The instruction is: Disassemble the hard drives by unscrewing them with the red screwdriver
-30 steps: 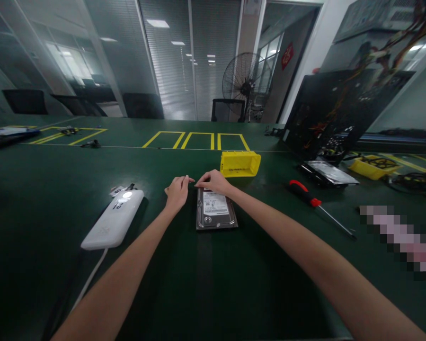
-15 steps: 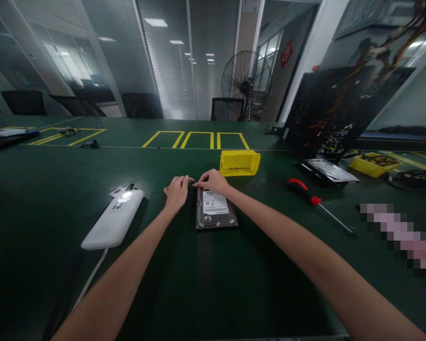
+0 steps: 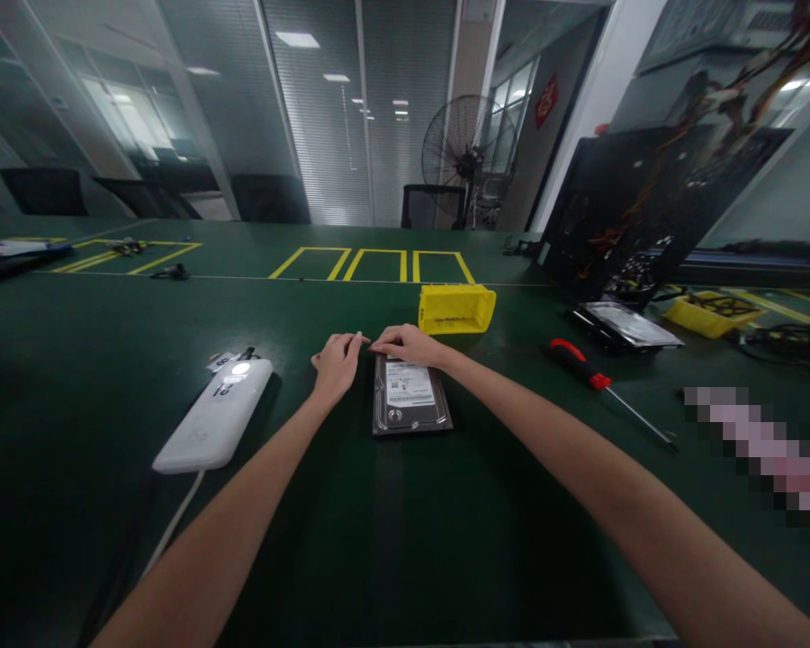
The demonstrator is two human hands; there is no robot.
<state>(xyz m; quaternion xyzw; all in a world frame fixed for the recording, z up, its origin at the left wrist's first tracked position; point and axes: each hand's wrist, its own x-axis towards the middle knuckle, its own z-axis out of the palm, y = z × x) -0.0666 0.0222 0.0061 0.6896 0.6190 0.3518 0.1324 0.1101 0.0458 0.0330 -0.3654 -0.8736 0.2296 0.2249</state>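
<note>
A hard drive (image 3: 411,396) with a white label lies flat on the green table (image 3: 324,558) in front of me. Over its far end rests my right hand (image 3: 409,344), thumb and fingers pressed together near the far left corner; whatever they pinch is too small to make out. Just left of the drive is my left hand (image 3: 336,362), its fingers bent and fingertips close to those of my right hand. Anything between its fingertips is too small to tell. Behind my right hand a yellow bin (image 3: 455,309) lies on its side, its opening facing me.
On the left lies a white power bank (image 3: 216,418) with a cable. To the right are a red-and-black screwdriver (image 3: 598,380), another drive (image 3: 625,324), a black computer case (image 3: 648,207) and a second yellow bin (image 3: 708,315). A pixelated patch covers the far right.
My right hand has shifted very slightly toward me and to the right, showing a little more of the drive's left edge. My left hand has hardly moved.
</note>
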